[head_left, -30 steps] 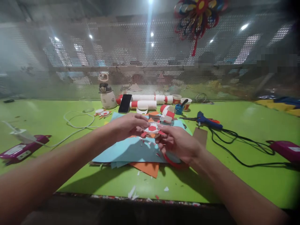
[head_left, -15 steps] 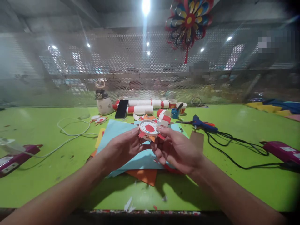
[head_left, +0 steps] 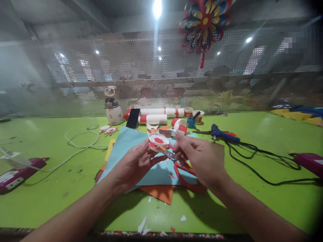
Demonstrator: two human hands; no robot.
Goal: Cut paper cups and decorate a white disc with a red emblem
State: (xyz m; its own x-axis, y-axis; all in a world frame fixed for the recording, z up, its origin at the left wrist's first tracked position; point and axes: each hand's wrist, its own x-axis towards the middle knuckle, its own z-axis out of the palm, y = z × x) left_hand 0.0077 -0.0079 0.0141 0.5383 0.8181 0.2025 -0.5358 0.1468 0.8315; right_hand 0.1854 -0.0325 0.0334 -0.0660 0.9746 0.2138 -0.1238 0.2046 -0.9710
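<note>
A small round paper piece [head_left: 158,141], white-rimmed with a dotted inside and a red centre, is in the fingers of my left hand [head_left: 137,159]. Its red and orange tabs stick out at the lower side. My right hand [head_left: 199,156] is at the right of the piece, its thumb and fingers pinched together near a red tab; what they grip is too small to make out. Red-handled scissors [head_left: 185,179] lie on the light blue paper [head_left: 151,176] under my right hand, blades pointing up-left toward the piece.
Behind stand a bottle [head_left: 114,112], a phone [head_left: 133,118], paper-cup rolls [head_left: 156,119] and a blue pot [head_left: 191,122]. A blue glue gun [head_left: 222,133] with a black cable lies right. Power strips sit at both sides. Paper scraps dot the front edge.
My right hand has moved slightly up and right from beneath the paper piece, uncovering the scissors. The piece is tilted flatter in my left hand. The view has shifted slightly.
</note>
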